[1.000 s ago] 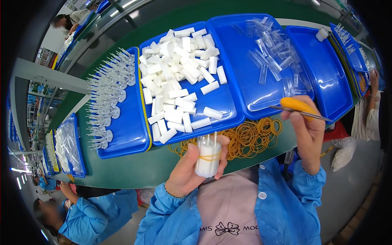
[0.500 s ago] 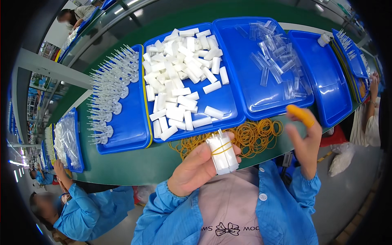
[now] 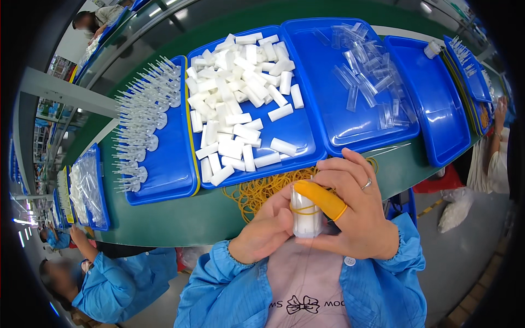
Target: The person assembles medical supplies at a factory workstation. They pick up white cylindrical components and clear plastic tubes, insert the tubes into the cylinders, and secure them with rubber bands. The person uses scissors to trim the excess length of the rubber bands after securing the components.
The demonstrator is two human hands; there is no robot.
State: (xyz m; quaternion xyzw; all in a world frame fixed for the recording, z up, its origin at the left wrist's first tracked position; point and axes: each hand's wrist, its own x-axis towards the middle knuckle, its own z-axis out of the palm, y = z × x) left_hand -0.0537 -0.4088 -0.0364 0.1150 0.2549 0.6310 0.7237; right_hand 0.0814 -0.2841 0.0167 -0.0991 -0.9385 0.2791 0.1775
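Observation:
Between both hands, in front of my chest, stands an upright bundle of white block-shaped pieces with clear plastic at its base. Rubber bands run round its middle. My left hand closes on the bundle from the left. On the other side my right hand grips it, thumb low and forefinger near the top. That forefinger wears a yellow finger cot, and a ring shows on another finger. The fingers hide part of the bundle. Just behind the hands lies a heap of yellow rubber bands, partly covered by them.
Beyond the hands a blue tray holds many white blocks. To its left, another tray carries clear stemmed parts; to its right, one has clear plastic pieces. A co-worker sits at left.
My right hand has come in from the right and now grips the bundle together with my left. The bundle has shifted slightly right and lower.

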